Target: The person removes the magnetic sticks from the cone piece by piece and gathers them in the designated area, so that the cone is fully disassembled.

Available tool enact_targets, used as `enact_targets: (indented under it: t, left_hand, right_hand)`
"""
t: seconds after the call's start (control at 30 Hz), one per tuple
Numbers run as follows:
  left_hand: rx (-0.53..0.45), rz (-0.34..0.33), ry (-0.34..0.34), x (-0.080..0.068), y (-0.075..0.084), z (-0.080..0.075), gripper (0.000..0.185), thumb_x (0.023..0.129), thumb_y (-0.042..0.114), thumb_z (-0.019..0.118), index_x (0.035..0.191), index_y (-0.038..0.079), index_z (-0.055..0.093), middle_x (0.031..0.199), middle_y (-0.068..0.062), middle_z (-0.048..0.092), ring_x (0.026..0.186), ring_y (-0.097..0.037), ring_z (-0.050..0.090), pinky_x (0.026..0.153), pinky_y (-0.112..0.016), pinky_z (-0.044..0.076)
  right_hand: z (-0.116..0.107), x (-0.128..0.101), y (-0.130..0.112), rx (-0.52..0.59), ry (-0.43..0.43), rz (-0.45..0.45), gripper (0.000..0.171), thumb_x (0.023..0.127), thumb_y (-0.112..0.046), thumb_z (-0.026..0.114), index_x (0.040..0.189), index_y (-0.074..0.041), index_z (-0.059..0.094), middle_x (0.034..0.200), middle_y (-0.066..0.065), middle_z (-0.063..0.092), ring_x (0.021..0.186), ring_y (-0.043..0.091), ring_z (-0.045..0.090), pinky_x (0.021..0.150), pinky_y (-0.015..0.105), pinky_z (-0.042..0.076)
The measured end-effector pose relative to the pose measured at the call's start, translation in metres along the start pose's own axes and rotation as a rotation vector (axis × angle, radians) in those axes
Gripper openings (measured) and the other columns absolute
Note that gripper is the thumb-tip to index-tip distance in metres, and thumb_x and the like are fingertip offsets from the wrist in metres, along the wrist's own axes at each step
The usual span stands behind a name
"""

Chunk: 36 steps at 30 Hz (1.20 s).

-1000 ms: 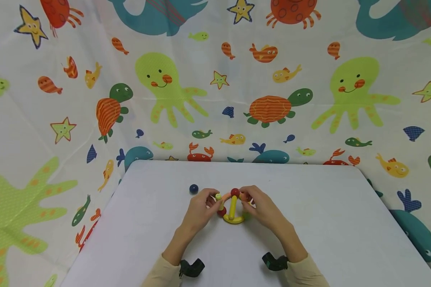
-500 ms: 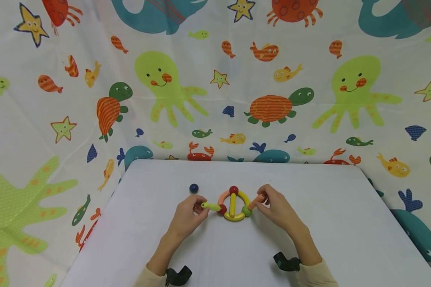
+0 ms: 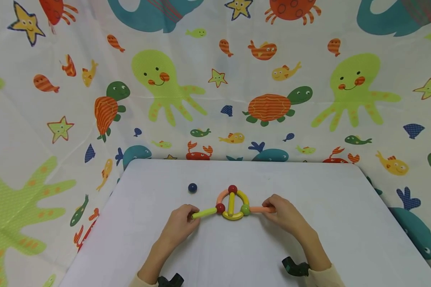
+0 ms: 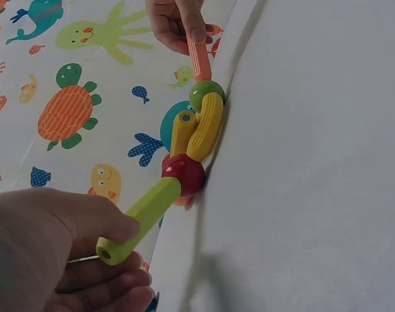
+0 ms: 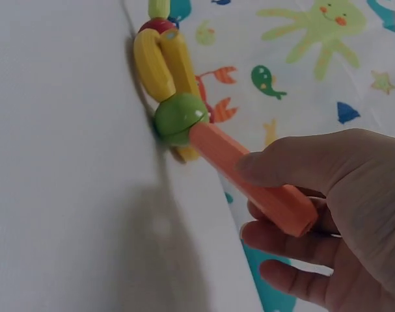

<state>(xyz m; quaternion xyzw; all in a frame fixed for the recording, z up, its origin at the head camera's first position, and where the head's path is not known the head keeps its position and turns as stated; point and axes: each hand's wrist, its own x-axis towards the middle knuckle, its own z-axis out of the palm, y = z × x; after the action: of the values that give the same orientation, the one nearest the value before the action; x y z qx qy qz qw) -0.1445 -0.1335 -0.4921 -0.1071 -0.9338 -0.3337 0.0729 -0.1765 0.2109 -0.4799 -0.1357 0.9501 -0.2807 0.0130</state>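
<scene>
A ring of curved toy rods and balls lies mid-table, with a straight yellow rod (image 3: 231,204) inside it. My left hand (image 3: 180,223) pinches the outer end of a lime-green rod (image 4: 142,218), whose other end meets a red ball (image 3: 220,208) on the ring's left. On the right, my right hand (image 3: 285,213) pinches an orange rod (image 5: 249,179) between thumb and fingers; its inner end meets a green ball (image 5: 182,118). Another red ball (image 3: 232,189) tops the ring, between an orange curved rod (image 3: 222,196) and a yellow curved rod (image 3: 243,197). A second yellow curved rod (image 3: 232,216) closes the bottom.
A dark blue ball (image 3: 192,188) sits on the white table (image 3: 129,239), left of the ring and beyond my left hand. Behind the table's far edge hangs a cloth (image 3: 186,99) printed with sea animals. Dark wrist cameras (image 3: 295,266) are strapped near both sleeves.
Both hands have moved apart from beside the ring, drawing the lime-green and orange rods from steeply raised to spread outward on either side. The blue ball stays put.
</scene>
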Motion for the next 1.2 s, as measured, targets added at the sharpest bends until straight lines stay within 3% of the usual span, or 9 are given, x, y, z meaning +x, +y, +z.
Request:
enact_targets:
  t: [0.23,0.47,0.9,1.03,1.2]
  left_hand:
    - [0.089,-0.064,-0.095,-0.003,-0.009,0.005,0.015,0.081,0.012,0.078,0.095,0.009,0.073,0.083,0.005,0.062,0.075,-0.007,0.049,0.068,-0.024,0.045]
    - [0.100,-0.066,-0.104,-0.004,-0.015,0.008,0.013,0.081,0.013,0.079,0.092,0.010,0.073,0.078,0.006,0.059,0.073,-0.008,0.046,0.066,-0.024,0.042]
    - [0.082,-0.070,-0.126,-0.003,-0.016,0.007,0.015,0.082,0.016,0.079,0.095,0.010,0.073,0.080,0.006,0.059,0.074,-0.008,0.047,0.066,-0.023,0.043]
    - [0.071,-0.070,-0.127,-0.002,-0.016,0.006,0.019,0.083,0.021,0.078,0.098,0.012,0.073,0.086,0.006,0.063,0.077,-0.008,0.050,0.069,-0.024,0.045]
    - [0.076,-0.052,-0.109,0.002,-0.012,0.006,0.026,0.086,0.026,0.076,0.109,0.014,0.071,0.104,0.002,0.067,0.090,-0.011,0.058,0.081,-0.032,0.053]
  right_hand:
    - [0.008,0.000,0.010,-0.005,-0.048,0.016,0.017,0.085,-0.015,0.078,0.100,-0.012,0.071,0.091,-0.005,0.063,0.081,0.010,0.053,0.076,0.027,0.051]
    - [0.016,0.003,0.017,-0.007,-0.087,0.065,0.017,0.085,-0.019,0.079,0.099,-0.014,0.072,0.088,-0.006,0.061,0.081,0.011,0.051,0.076,0.028,0.049]
    - [0.021,0.003,0.019,-0.018,-0.103,0.079,0.019,0.084,-0.019,0.080,0.100,-0.014,0.071,0.087,-0.006,0.060,0.081,0.011,0.051,0.077,0.029,0.050]
    - [0.021,0.003,0.018,-0.039,-0.104,0.059,0.024,0.083,-0.018,0.081,0.103,-0.012,0.071,0.088,-0.005,0.060,0.081,0.009,0.051,0.075,0.029,0.050]
    - [0.022,0.004,0.015,-0.047,-0.104,0.077,0.029,0.082,-0.021,0.082,0.109,-0.013,0.070,0.093,-0.005,0.061,0.085,0.011,0.052,0.080,0.030,0.052]
